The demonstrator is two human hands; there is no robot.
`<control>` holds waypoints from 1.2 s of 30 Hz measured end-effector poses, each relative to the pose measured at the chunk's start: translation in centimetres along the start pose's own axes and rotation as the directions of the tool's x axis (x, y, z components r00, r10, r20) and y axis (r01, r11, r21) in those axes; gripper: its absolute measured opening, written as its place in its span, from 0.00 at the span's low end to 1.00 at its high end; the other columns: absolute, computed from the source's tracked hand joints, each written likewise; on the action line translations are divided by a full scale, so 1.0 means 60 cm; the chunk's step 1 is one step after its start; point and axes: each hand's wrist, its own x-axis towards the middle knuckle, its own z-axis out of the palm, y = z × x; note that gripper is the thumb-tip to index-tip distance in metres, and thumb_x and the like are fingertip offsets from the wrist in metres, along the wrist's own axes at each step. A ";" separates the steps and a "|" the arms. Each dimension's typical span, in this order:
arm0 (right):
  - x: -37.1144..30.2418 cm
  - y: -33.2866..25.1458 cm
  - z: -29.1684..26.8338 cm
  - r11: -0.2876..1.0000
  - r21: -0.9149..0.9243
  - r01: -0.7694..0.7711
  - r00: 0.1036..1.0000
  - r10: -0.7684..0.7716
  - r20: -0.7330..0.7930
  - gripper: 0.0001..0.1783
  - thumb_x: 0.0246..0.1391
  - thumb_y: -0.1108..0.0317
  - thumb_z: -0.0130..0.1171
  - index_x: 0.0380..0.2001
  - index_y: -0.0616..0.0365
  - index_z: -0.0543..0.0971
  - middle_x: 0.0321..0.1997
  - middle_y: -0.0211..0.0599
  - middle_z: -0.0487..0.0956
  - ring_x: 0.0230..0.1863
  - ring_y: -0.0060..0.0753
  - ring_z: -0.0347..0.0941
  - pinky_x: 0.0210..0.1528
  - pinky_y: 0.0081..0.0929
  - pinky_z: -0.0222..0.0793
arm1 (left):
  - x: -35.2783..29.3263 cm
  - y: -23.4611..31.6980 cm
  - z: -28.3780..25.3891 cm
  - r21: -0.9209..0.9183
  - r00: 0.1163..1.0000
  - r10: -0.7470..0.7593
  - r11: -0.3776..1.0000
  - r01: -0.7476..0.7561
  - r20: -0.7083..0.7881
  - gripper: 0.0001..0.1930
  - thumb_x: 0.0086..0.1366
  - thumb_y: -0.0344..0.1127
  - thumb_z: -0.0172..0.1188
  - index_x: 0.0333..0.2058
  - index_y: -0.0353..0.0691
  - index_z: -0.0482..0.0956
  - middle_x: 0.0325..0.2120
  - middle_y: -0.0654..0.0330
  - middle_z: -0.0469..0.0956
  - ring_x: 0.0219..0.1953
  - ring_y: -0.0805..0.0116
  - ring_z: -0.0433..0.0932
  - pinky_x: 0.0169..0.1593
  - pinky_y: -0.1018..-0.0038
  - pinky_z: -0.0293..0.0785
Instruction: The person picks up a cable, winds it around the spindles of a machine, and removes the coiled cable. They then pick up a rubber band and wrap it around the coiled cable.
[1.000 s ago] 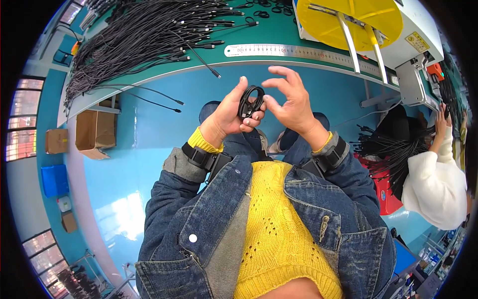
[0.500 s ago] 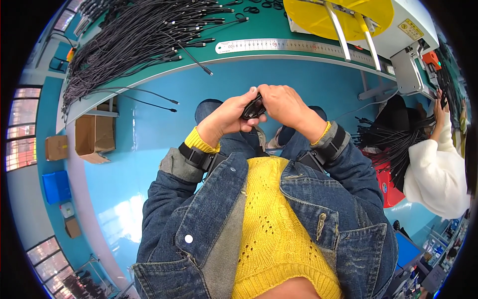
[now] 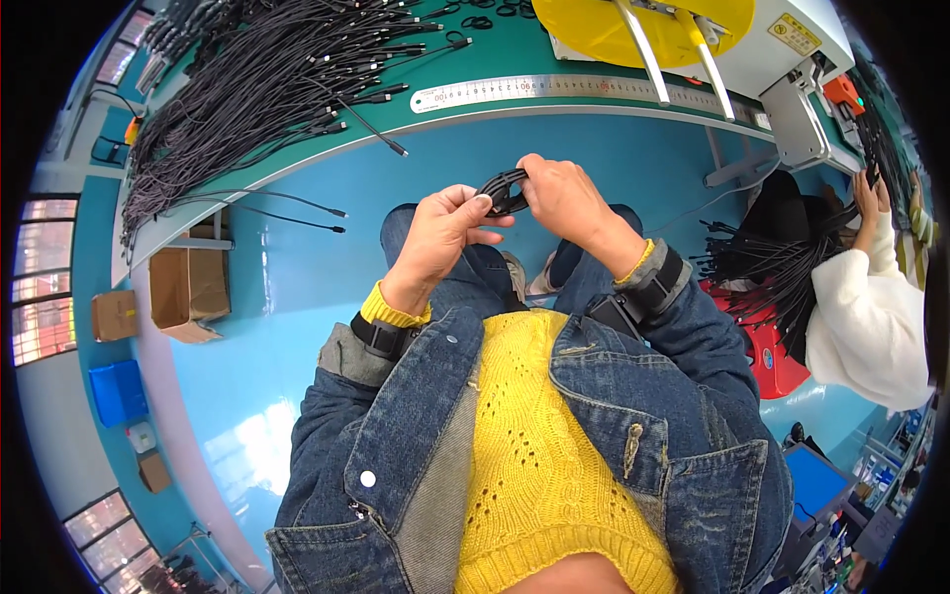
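Both hands, the left hand (image 3: 442,236) and right hand (image 3: 564,198), pinch a coiled black cable (image 3: 502,190) between them, near the green bench (image 3: 327,148).

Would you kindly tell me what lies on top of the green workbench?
On the green workbench lie a big pile of black cables, a steel ruler and a yellow reel. Whatever is beneath the cable pile is covered.

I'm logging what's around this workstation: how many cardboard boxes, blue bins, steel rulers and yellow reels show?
Cardboard boxes: 3, one open under the bench, one by the windows, one small near the lower windows
Blue bins: 1
Steel rulers: 1
Yellow reels: 1
Total: 6
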 end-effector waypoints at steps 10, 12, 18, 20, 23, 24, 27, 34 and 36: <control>-0.013 -0.003 0.000 0.998 0.062 -0.027 0.999 0.028 -0.028 0.07 0.47 0.73 0.51 0.31 0.63 0.70 0.24 0.53 0.74 0.28 0.57 0.71 0.29 0.46 0.65 | -0.007 0.010 0.015 0.182 0.997 0.071 0.981 -0.068 -0.013 0.05 0.60 0.28 0.53 0.32 0.32 0.71 0.29 0.57 0.76 0.31 0.66 0.79 0.30 0.80 0.77; -0.016 -0.007 0.007 0.999 0.040 -0.034 0.998 0.036 -0.048 0.07 0.47 0.73 0.51 0.31 0.63 0.69 0.24 0.53 0.75 0.28 0.57 0.71 0.29 0.45 0.65 | -0.006 0.009 0.017 0.225 0.994 0.092 0.971 -0.076 -0.061 0.05 0.59 0.28 0.54 0.32 0.31 0.71 0.29 0.57 0.76 0.31 0.67 0.79 0.30 0.80 0.77; -0.018 -0.009 0.013 0.988 -0.151 -0.017 0.988 -0.006 -0.152 0.08 0.46 0.74 0.50 0.32 0.62 0.68 0.22 0.50 0.74 0.25 0.52 0.72 0.28 0.42 0.67 | 0.009 -0.013 0.031 0.522 0.915 0.315 0.840 -0.145 -0.253 0.06 0.57 0.27 0.54 0.31 0.29 0.71 0.25 0.58 0.77 0.27 0.73 0.79 0.29 0.81 0.75; -0.018 -0.005 0.016 0.988 -0.154 -0.009 0.987 -0.015 -0.160 0.08 0.46 0.74 0.50 0.32 0.62 0.68 0.22 0.49 0.74 0.25 0.51 0.72 0.27 0.42 0.68 | 0.008 -0.018 0.029 0.556 0.913 0.334 0.816 -0.157 -0.234 0.06 0.57 0.27 0.54 0.32 0.29 0.71 0.26 0.58 0.77 0.27 0.73 0.78 0.29 0.81 0.75; -0.016 0.001 0.016 0.987 -0.160 0.004 0.984 -0.033 -0.178 0.08 0.46 0.74 0.50 0.32 0.61 0.68 0.22 0.48 0.74 0.25 0.50 0.72 0.27 0.40 0.68 | 0.010 -0.017 0.028 0.619 0.909 0.370 0.764 -0.181 -0.190 0.06 0.58 0.27 0.54 0.32 0.29 0.70 0.26 0.57 0.76 0.26 0.74 0.78 0.29 0.81 0.75; -0.013 0.003 0.015 0.989 -0.147 0.032 0.983 -0.058 -0.175 0.08 0.45 0.74 0.51 0.32 0.61 0.68 0.22 0.48 0.74 0.25 0.50 0.72 0.27 0.40 0.68 | 0.011 -0.013 0.026 0.664 0.929 0.344 0.728 -0.174 -0.134 0.07 0.58 0.27 0.54 0.33 0.29 0.70 0.26 0.57 0.76 0.26 0.74 0.78 0.29 0.81 0.75; -0.013 0.006 0.014 0.989 -0.120 0.089 0.980 -0.109 -0.165 0.08 0.45 0.75 0.51 0.32 0.61 0.68 0.22 0.48 0.74 0.26 0.50 0.72 0.27 0.40 0.68 | 0.007 0.002 0.032 0.744 0.960 0.278 0.648 -0.163 -0.032 0.08 0.58 0.28 0.53 0.36 0.29 0.70 0.27 0.57 0.76 0.26 0.74 0.78 0.29 0.81 0.75; -0.022 0.005 0.019 0.985 -0.112 0.128 0.982 -0.142 -0.125 0.09 0.43 0.75 0.51 0.32 0.60 0.68 0.24 0.47 0.74 0.28 0.49 0.72 0.28 0.39 0.68 | 0.000 0.008 0.034 0.489 0.999 -0.018 0.871 0.037 -0.045 0.12 0.56 0.33 0.56 0.35 0.29 0.71 0.27 0.58 0.76 0.28 0.73 0.78 0.25 0.81 0.73; -0.020 0.002 0.013 0.975 -0.085 0.206 0.970 -0.215 -0.117 0.08 0.44 0.74 0.50 0.31 0.61 0.68 0.25 0.46 0.75 0.28 0.48 0.72 0.29 0.38 0.68 | -0.006 0.025 0.040 0.367 0.988 -0.156 0.920 0.139 0.019 0.12 0.56 0.33 0.57 0.35 0.30 0.71 0.26 0.58 0.76 0.26 0.74 0.77 0.24 0.81 0.72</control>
